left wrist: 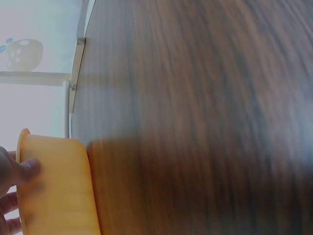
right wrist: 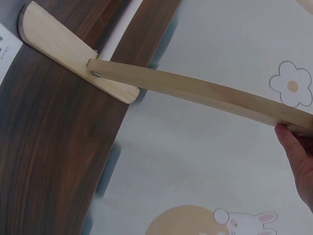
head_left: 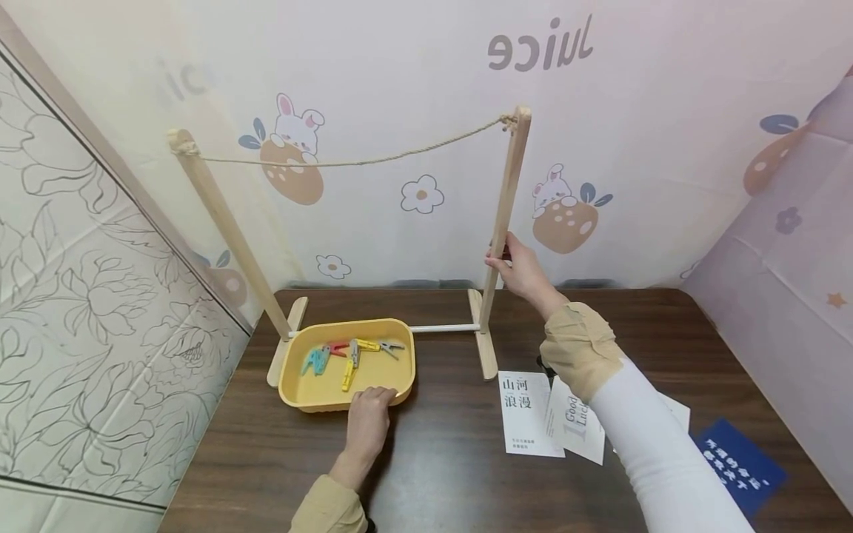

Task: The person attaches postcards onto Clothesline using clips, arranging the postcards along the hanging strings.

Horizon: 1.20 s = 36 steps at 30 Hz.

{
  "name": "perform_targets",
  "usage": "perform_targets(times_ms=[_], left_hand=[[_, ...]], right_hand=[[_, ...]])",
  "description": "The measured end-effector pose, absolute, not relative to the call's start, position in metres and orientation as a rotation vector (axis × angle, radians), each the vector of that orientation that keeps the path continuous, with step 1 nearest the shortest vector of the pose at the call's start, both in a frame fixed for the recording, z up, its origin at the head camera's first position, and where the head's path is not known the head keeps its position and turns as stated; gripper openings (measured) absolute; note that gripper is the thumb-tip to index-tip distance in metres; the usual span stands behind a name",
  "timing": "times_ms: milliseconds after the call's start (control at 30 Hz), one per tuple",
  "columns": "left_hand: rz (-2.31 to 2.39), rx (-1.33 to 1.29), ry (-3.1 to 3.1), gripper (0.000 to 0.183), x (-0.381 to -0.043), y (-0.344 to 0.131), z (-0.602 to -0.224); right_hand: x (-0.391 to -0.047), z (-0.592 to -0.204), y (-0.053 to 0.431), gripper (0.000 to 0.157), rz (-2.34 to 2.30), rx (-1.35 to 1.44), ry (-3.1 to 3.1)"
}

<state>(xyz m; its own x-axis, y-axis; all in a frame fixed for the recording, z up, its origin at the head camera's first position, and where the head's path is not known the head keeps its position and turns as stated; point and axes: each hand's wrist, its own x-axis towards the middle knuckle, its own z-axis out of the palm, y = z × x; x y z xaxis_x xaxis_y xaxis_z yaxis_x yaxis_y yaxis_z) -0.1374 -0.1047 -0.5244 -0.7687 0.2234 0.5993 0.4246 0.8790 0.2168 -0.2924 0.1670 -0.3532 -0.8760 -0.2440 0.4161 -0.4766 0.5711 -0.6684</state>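
Note:
My right hand (head_left: pixel 523 274) grips the right upright of a wooden rack (head_left: pixel 509 192) around its middle; in the right wrist view the thumb lies against the wooden post (right wrist: pixel 210 93). A thin rope (head_left: pixel 373 161) sags between the tops of the two posts. At the front of a yellow plastic basin (head_left: pixel 293 392), my left hand (head_left: pixel 369 418) pinches the rim, with the thumb on the outer wall (left wrist: pixel 58 191) in the left wrist view. Several clothespins (head_left: pixel 348 374) in yellow, teal, red and grey lie in the basin.
Right of the rack's foot (head_left: pixel 488 355) lie white printed cards (head_left: pixel 526 437) and a blue card (head_left: pixel 743 463), partly under my right arm. A white crossbar (head_left: pixel 443 328) joins the rack's feet low down. A printed curtain (head_left: pixel 413 244) hangs behind the brown table (head_left: pixel 440 459).

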Motion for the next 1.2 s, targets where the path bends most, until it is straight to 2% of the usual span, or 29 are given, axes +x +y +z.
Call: perform_targets(times_ms=[700, 1200], left_hand=[[-0.466, -0.557, -2.419, 0.022, -0.13, -0.077, -0.524], [-0.453, -0.632, -2.425, 0.03, -0.123, -0.058, -0.521]], right_hand=[[-0.277, -0.353, 0.205, 0.023, 1.229, 0.592, -2.515], [-0.269, -0.353, 0.23, 0.025, 1.168, 0.546, -2.572]])
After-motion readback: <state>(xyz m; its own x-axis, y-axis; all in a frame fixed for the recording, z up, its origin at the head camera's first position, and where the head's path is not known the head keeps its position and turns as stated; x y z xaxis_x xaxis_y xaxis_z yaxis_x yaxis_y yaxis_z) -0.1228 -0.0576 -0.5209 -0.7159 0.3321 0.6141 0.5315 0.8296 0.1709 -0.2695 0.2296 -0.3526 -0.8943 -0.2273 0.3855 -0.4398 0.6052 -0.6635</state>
